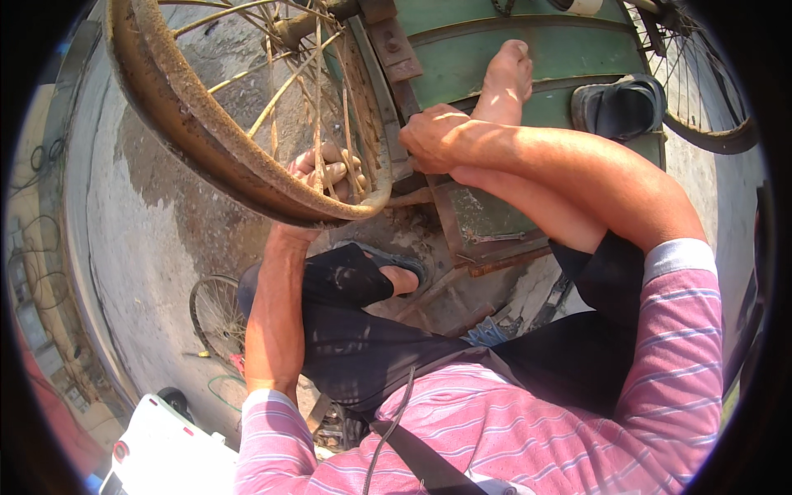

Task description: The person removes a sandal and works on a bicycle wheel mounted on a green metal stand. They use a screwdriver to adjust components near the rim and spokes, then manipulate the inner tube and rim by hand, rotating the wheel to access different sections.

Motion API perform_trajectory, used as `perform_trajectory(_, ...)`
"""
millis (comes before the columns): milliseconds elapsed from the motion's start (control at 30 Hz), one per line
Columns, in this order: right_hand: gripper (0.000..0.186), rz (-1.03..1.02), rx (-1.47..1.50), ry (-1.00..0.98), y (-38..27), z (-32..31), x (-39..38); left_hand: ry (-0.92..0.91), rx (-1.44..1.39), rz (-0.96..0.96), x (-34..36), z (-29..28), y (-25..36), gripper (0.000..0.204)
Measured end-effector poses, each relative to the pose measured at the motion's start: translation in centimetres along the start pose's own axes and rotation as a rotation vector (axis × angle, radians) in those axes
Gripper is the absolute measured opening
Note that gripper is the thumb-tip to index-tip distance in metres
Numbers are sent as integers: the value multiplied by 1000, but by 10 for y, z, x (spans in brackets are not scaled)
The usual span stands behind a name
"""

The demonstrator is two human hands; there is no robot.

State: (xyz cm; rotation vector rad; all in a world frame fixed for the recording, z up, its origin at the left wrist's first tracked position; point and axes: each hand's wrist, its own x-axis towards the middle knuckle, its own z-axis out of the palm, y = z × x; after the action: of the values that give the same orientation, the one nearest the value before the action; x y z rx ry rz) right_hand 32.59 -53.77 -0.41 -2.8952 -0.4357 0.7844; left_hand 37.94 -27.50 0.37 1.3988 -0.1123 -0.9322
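A rusty spoked wheel rim (pixel 198 107), with no tyre on it, stands at the upper left beside a green metal cart bed (pixel 569 41). Curled around thin spokes (pixel 320 107) near the lower part of the rim is my left hand (pixel 330 172); its forearm passes behind the rim. My right hand (pixel 433 136) is closed at the rusty metal frame (pixel 394 49) by the wheel's right side. What its fingers grip, if anything, is hidden. My bare foot (pixel 505 78) rests on the green bed just beyond that hand.
A dark sandal (pixel 619 107) and a wrench (pixel 495 238) lie on the bed. Another spoked wheel (pixel 709 91) stands at the far right. On the left ground are a smaller wheel (pixel 219 318) and a white plastic thing (pixel 169 450). My other foot wears a sandal (pixel 404 266).
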Motion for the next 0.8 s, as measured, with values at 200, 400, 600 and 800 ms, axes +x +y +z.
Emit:
perform_trajectory(200, 31, 26, 46, 9, 2, 4, 0, -40, -177, 48, -6, -5, 9, 10)
perform_trajectory(400, 34, 19, 37, -12, 0, 1, 2, 10, -242, 315, -17, -26, 20, 12)
perform_trajectory(600, 37, 14, 41, -52, 3, 1, 0, -260, -452, 219, 48, 71, 54, 15)
perform_trajectory(800, 37, -55, -53, -17, -5, -2, 8, -407, -658, -72, 212, 237, -11, 20)
